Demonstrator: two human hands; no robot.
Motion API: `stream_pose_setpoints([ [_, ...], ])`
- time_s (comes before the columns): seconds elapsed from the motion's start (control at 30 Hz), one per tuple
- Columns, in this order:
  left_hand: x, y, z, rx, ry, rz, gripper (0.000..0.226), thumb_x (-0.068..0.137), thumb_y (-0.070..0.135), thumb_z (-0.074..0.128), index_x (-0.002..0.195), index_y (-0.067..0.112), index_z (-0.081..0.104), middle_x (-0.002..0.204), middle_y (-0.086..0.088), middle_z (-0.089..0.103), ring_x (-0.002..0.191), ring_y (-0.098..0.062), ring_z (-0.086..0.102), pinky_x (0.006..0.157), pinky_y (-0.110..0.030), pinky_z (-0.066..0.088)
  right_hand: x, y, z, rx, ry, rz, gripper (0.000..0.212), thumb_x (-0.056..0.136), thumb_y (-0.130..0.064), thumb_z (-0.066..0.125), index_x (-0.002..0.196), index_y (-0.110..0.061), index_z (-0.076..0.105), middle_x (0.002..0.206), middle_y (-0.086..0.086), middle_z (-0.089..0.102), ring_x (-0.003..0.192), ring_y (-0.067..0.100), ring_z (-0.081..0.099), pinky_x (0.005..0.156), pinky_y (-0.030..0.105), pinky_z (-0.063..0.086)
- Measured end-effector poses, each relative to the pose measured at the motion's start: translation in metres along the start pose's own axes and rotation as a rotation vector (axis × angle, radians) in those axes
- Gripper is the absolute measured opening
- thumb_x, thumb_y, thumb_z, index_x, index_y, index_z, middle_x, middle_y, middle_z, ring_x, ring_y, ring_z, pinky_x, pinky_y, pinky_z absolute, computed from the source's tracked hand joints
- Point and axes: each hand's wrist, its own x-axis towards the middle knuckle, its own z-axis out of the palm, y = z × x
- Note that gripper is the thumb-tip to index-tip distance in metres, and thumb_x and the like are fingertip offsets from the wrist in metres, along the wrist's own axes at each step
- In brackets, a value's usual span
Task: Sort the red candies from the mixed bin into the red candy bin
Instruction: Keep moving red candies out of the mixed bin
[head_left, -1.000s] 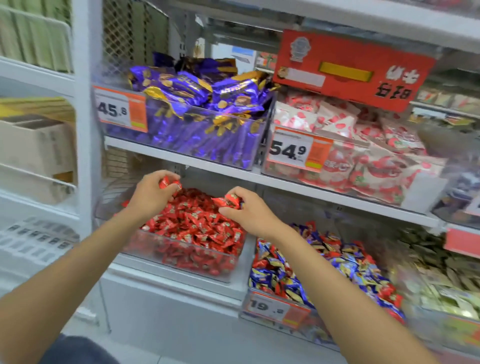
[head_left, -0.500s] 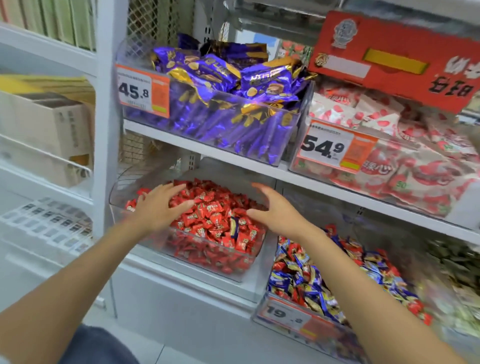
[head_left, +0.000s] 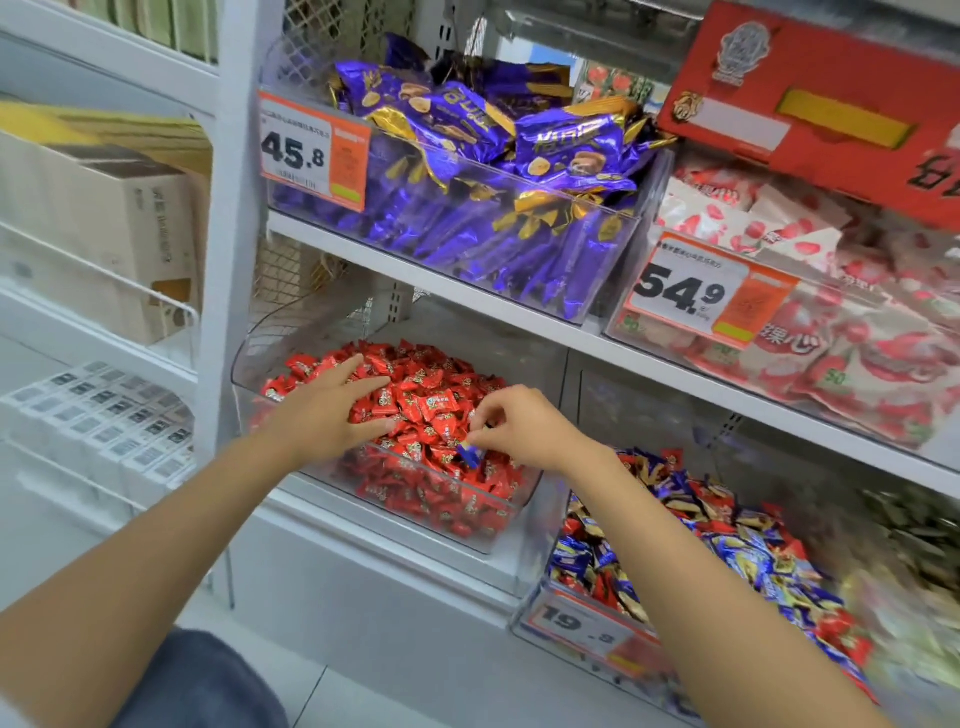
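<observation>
Right hand (head_left: 519, 431): fingertips pinch a blue-wrapped candy (head_left: 471, 453) at the near right of the red pile.
Left hand (head_left: 327, 410): fingers straight and spread, palm down, resting on the red candies (head_left: 431, 400).
Red candy bin (head_left: 249, 364): clear, on the lower shelf, heaped with red candies.
Mixed bin (head_left: 540, 587): just beside it on the right, holding blue, gold and red wrappers.
Upper shelf: purple packets (head_left: 467, 171) in a clear bin.

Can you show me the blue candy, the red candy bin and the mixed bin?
blue candy (head_left: 470, 453): head view, its wrapper's middle.
red candy bin (head_left: 266, 339): head view, clear left wall.
mixed bin (head_left: 544, 564): head view, left wall.
</observation>
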Motion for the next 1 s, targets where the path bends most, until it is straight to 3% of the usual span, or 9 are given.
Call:
stream_pose_setpoints([
  [0.1,0.003,0.009,0.002,0.021,0.072,0.009,0.068,0.083,0.065,0.047,0.144,0.038,0.034,0.16,0.0,0.009,0.148,-0.023,0.004,0.118,-0.052,0.011,-0.024,-0.003,-0.016,0.209,0.171,-0.029,0.009,0.088,-0.025,0.068,0.085,-0.018,0.072,0.079,0.0,0.069,0.064,0.007,0.052,0.062,0.023,0.042],
  [0.2,0.001,0.037,0.008,-0.058,0.127,0.088,0.068,0.083,0.066,0.042,0.143,0.034,0.038,0.159,-0.003,0.016,0.147,-0.022,0.006,0.118,-0.051,0.01,-0.06,0.023,-0.037,0.25,0.366,0.009,0.011,0.091,-0.027,0.065,0.086,-0.022,0.073,0.083,-0.009,0.069,0.073,0.001,0.058,0.07,0.023,0.044],
  [0.27,-0.001,0.072,0.015,-0.184,0.096,0.177,0.073,0.083,0.073,0.039,0.142,0.031,0.041,0.157,-0.003,0.022,0.147,-0.02,0.011,0.119,-0.044,0.011,-0.096,0.053,-0.052,0.234,0.434,0.103,0.015,0.092,-0.027,0.063,0.084,-0.02,0.073,0.077,-0.011,0.067,0.065,-0.001,0.057,0.066,0.024,0.044],
  [0.33,-0.003,0.114,0.027,-0.282,0.023,0.275,0.073,0.083,0.07,0.036,0.142,0.027,0.042,0.156,-0.004,0.025,0.146,-0.019,0.015,0.116,-0.031,0.009,-0.13,0.087,-0.062,0.157,0.453,0.22,0.022,0.094,-0.024,0.059,0.089,-0.009,0.073,0.082,0.005,0.069,0.071,0.015,0.063,0.071,0.035,0.049],
  [0.43,-0.007,0.164,0.05,-0.417,-0.109,0.345,0.055,0.097,0.049,0.04,0.147,0.026,0.034,0.158,0.001,0.017,0.146,-0.012,0.012,0.11,-0.021,0.007,-0.163,0.124,-0.063,-0.004,0.385,0.371,0.024,0.095,-0.02,0.056,0.115,-0.01,0.066,0.112,0.012,0.064,0.1,0.023,0.06,0.09,0.032,0.044],
  [0.53,-0.008,0.173,0.065,-0.585,-0.136,0.275,0.049,0.1,0.034,0.041,0.147,0.033,0.028,0.159,0.009,0.01,0.144,-0.006,0.01,0.109,-0.02,0.009,-0.164,0.129,-0.044,-0.03,0.245,0.274,0.036,0.091,-0.031,0.063,0.125,-0.022,0.06,0.127,0.003,0.057,0.12,0.018,0.051,0.103,0.034,0.038],
  [0.67,-0.009,0.169,0.068,-0.598,-0.071,0.267,0.044,0.1,0.033,0.042,0.143,0.037,0.031,0.157,0.011,0.015,0.14,0.001,0.013,0.109,-0.02,0.011,-0.129,0.092,0.002,-0.185,-0.066,-0.039,0.053,0.082,-0.048,0.068,0.131,-0.03,0.056,0.145,0.005,0.041,0.136,0.024,0.031,0.113,0.046,0.023],
  [0.8,-0.01,0.17,0.073,-0.621,-0.02,0.269,0.049,0.087,0.046,0.036,0.135,0.043,0.034,0.155,0.012,0.021,0.14,0.004,0.016,0.108,-0.016,0.012,-0.094,0.088,0.032,-0.272,-0.362,0.043,0.059,0.083,-0.048,0.066,0.135,-0.024,0.051,0.16,0.003,0.007,0.148,0.023,-0.005,0.112,0.066,-0.005],
  [1.0,-0.006,0.167,0.078,-0.588,0.04,0.254,0.064,0.075,0.061,0.026,0.136,0.043,0.037,0.154,0.012,0.025,0.137,0.005,0.02,0.107,-0.022,0.017,-0.079,0.109,0.021,-0.393,-0.155,0.021,0.05,0.08,-0.048,0.069,0.12,-0.017,0.064,0.146,0.007,0.031,0.141,0.024,0.016,0.11,0.068,0.002],
])
